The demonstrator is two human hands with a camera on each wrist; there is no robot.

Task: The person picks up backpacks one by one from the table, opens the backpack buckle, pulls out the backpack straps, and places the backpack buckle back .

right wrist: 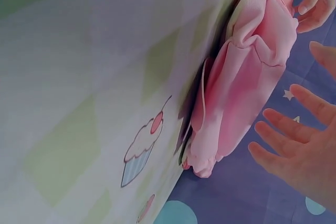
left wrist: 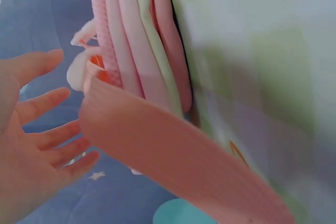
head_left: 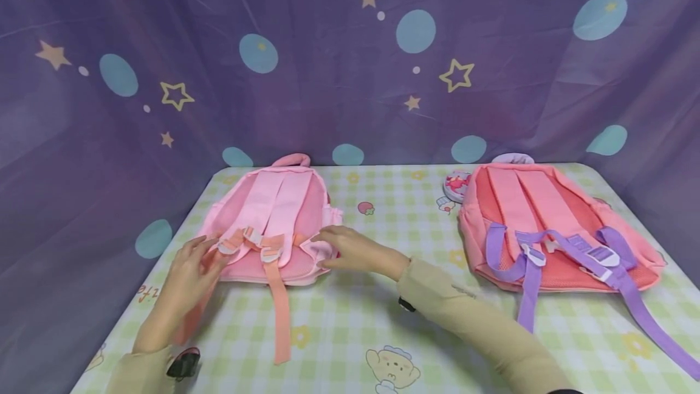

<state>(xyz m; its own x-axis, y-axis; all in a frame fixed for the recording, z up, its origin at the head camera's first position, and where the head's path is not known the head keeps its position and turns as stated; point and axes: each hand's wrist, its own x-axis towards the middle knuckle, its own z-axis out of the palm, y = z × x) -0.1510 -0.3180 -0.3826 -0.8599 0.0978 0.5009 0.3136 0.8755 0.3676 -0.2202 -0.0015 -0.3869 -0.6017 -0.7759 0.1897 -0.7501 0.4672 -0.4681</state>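
Light-pink backpack point(head_left: 273, 205), strap side up, on worktop point(head_left: 333, 333). Left grip point(head_left: 188, 275) and right grip point(head_left: 358, 251) flanking it, both spread wide.

A coral backpack point(head_left: 555, 214) with purple straps point(head_left: 530, 297) lies at right on the checked cloth point(head_left: 339, 321), a pouch point(head_left: 455, 187) at its far left corner, and a starry curtain point(head_left: 339, 102) hangs along the far side.
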